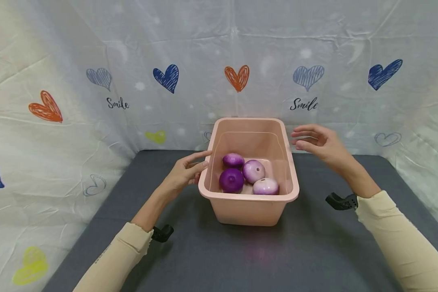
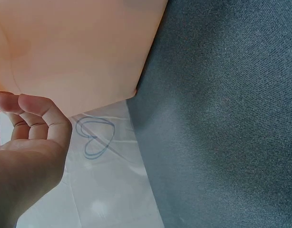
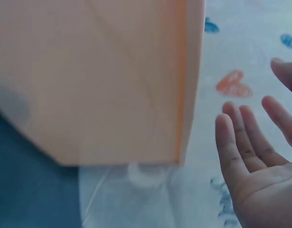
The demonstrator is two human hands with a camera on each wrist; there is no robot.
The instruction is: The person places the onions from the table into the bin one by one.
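Note:
A pink plastic tub stands on the dark table, with several red onions lying in its bottom. One of them, a deep purple onion, sits at the near left; a paler onion is at the near right. My left hand is at the tub's left rim, fingertips right at the edge and fingers loosely bent beside the outer wall. Off the right rim, my right hand hovers with relaxed, parted fingers and holds nothing. In the right wrist view its palm shows bare beside the tub wall.
A dark grey cloth covers the table. Behind and at the left hangs a pale sheet printed with hearts and words, close to the table's back edge. Black straps circle both wrists.

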